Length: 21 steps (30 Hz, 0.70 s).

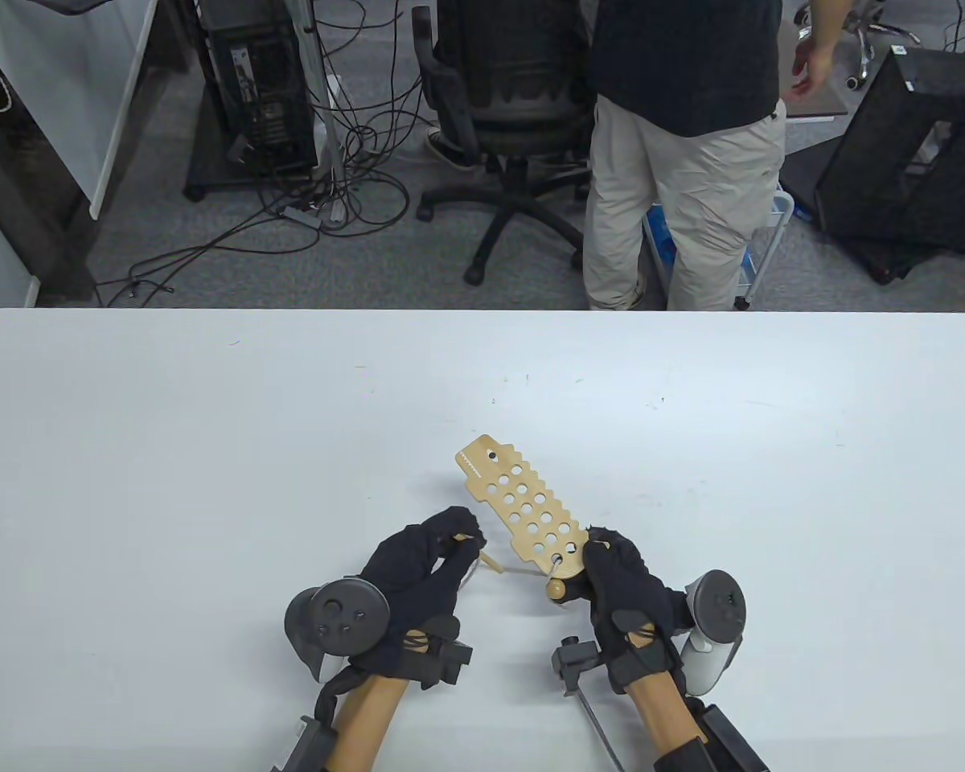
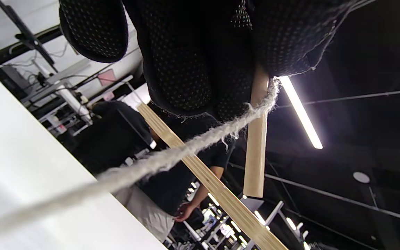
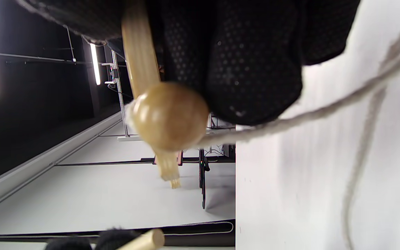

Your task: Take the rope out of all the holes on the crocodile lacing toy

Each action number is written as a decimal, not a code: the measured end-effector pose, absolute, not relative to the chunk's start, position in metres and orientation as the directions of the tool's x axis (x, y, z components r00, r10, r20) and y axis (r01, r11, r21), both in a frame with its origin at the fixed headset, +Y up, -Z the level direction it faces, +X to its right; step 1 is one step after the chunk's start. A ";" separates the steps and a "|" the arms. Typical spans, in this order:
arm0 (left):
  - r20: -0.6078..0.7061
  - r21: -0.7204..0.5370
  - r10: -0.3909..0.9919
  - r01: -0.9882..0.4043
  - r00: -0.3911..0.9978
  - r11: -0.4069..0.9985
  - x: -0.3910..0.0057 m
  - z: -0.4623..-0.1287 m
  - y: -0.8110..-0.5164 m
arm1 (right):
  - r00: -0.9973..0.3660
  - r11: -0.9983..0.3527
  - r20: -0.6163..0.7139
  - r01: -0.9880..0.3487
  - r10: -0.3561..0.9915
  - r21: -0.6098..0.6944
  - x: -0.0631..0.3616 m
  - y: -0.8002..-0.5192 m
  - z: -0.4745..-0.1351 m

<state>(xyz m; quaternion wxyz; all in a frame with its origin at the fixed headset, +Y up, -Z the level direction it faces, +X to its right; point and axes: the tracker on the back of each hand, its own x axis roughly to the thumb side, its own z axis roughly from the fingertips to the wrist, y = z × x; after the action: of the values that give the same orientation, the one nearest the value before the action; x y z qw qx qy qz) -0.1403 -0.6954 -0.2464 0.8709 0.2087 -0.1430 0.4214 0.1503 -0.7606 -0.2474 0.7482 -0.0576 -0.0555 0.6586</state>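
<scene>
The wooden crocodile lacing toy (image 1: pixel 519 503) is held tilted above the white table, its head pointing away; it shows edge-on in the left wrist view (image 2: pixel 203 173). My right hand (image 1: pixel 619 575) grips its near end, where a wooden ball (image 1: pixel 557 589) hangs; the ball is close up in the right wrist view (image 3: pixel 168 116). The grey rope (image 1: pixel 523 570) runs from a hole near that end leftward to my left hand (image 1: pixel 434 555), which holds the wooden needle stick (image 1: pixel 490 561). In the left wrist view the stick (image 2: pixel 255 149) and the taut rope (image 2: pixel 172 156) show below my fingers.
The white table (image 1: pixel 209 450) spreads around the hands. Beyond its far edge stand a person (image 1: pixel 683 161), an office chair (image 1: pixel 507 104), cables and computer cases on the floor.
</scene>
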 end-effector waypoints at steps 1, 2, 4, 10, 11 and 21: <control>0.434 0.240 0.667 -0.791 0.606 0.563 -0.138 -0.245 -0.695 | 0.116 0.116 0.009 -0.982 0.993 -0.151 0.149 -0.760 -0.247; 0.443 0.238 0.659 -0.788 0.609 0.568 -0.136 -0.244 -0.694 | 0.103 0.103 0.011 -0.985 0.995 -0.141 0.147 -0.759 -0.247; 0.453 0.237 0.646 -0.782 0.614 0.577 -0.133 -0.243 -0.693 | 0.079 0.080 0.014 -0.989 0.997 -0.126 0.145 -0.759 -0.247; 0.483 0.228 0.620 -0.773 0.618 0.593 -0.126 -0.239 -0.691 | 0.034 0.035 0.017 -0.996 0.999 -0.088 0.136 -0.757 -0.246; 0.486 0.228 0.616 -0.771 0.620 0.595 -0.126 -0.239 -0.690 | 0.032 0.033 0.017 -0.996 0.999 -0.084 0.135 -0.756 -0.246; 0.518 0.253 0.531 -0.713 0.670 0.654 -0.118 -0.234 -0.687 | -0.020 -0.019 0.024 -0.999 1.000 -0.030 0.128 -0.755 -0.246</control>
<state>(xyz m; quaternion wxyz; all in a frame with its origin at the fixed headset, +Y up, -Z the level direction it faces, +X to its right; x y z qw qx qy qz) -0.1175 -0.6872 -0.2340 0.8862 0.2234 -0.2041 0.3509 0.1276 -0.7554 -0.2465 0.7000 -0.0020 -0.0194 0.7139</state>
